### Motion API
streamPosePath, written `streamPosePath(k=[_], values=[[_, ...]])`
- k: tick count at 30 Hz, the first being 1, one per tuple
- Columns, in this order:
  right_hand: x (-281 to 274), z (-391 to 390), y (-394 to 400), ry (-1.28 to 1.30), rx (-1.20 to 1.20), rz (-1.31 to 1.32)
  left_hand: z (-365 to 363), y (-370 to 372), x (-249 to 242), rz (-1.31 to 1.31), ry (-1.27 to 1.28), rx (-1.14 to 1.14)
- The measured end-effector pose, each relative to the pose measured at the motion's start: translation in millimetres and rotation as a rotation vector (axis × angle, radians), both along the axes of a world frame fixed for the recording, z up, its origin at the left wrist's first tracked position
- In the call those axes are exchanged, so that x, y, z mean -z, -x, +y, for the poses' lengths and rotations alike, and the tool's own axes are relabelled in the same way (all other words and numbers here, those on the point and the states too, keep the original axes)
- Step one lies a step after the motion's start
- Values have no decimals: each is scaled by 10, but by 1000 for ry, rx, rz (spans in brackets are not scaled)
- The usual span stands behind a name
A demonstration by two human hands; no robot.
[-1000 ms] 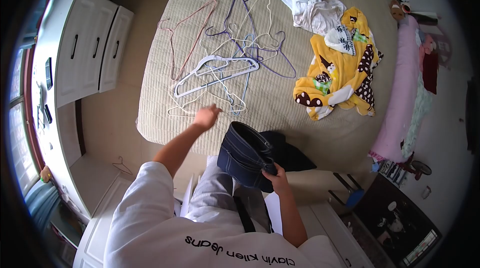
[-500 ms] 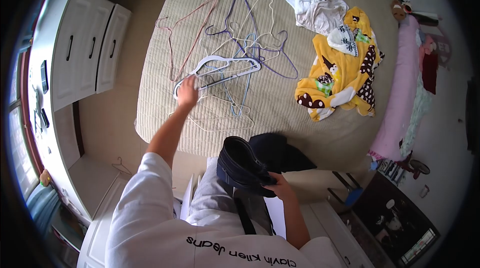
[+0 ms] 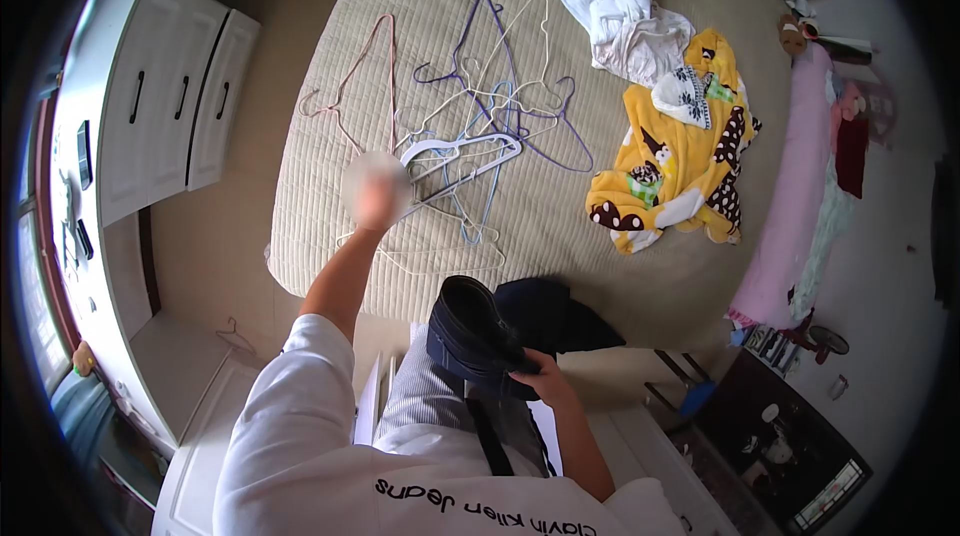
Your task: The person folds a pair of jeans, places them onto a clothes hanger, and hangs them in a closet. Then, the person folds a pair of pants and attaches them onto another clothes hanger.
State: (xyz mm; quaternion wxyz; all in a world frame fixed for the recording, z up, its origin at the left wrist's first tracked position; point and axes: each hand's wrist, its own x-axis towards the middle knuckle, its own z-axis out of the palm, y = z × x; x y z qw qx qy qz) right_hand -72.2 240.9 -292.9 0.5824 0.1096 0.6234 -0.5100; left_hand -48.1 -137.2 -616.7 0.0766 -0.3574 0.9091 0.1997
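Observation:
My left hand reaches over the bed at the near-left end of a white-and-grey hanger. A blur covers its fingers, so their grip is hidden. The lower end of a pink hanger runs close to that hand. Purple, cream and light blue hangers lie tangled just beyond. In front of my body, my right hand grips dark blue jeans at the waistband. The waist opening faces up, and the dark cloth spreads to the right against the bed's edge.
A quilted bedspread covers the bed. A yellow patterned garment lies at right, with white clothes behind it. White cabinets stand at left, near another hanger below. A pink bolster lines the bed's right side.
The pink hanger has turned, its far corner swinging left. My left hand stays near the white-and-grey hanger's end, its fingers now blurred. My right hand keeps holding the jeans. The view has shifted slightly.

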Motion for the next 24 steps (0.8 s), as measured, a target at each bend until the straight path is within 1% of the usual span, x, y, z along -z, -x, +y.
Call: streamPosePath(k=[3, 4, 5, 7, 8, 11, 12, 15, 17, 18, 19, 20, 22, 24], values=[[-87, -153, 81, -11, -8, 21, -123, 35, -284, -123, -362, -86], [-84, -151, 58, -18, 22, 7, -106, 175, -705, -302, -303, -51], [-78, -148, 29, -23, 50, -10, -54, 220, -774, -362, -284, -45], [-53, -125, -40, -32, 76, -41, -56, 258, -792, -487, -236, -38], [-29, -108, -74, -38, 77, -50, -58, 177, -539, -515, -234, -39], [-52, -81, -123, -38, 75, -53, -1, 194, -803, -528, -284, -54], [-72, -76, -136, -34, 72, -51, 32, -66, -402, -147, -220, -68], [-102, -17, -176, -17, 103, -25, 75, -128, -424, -3, -172, -104], [-116, 20, -193, -42, 92, 34, 100, -142, -534, 27, -44, 27], [-124, 27, -211, -52, 86, 59, 69, -75, -846, 43, -62, 67], [-143, 28, -227, -42, 88, 47, 60, -45, -1059, 56, -78, 107], [-147, 16, -214, -27, 89, 39, 61, -27, -1090, -51, -87, 80], [-156, 5, -215, -19, 75, 39, 52, -57, -1231, 79, -40, 141], [-218, -50, -207, 25, 110, 38, 24, 46, -1459, -152, -94, 229]])
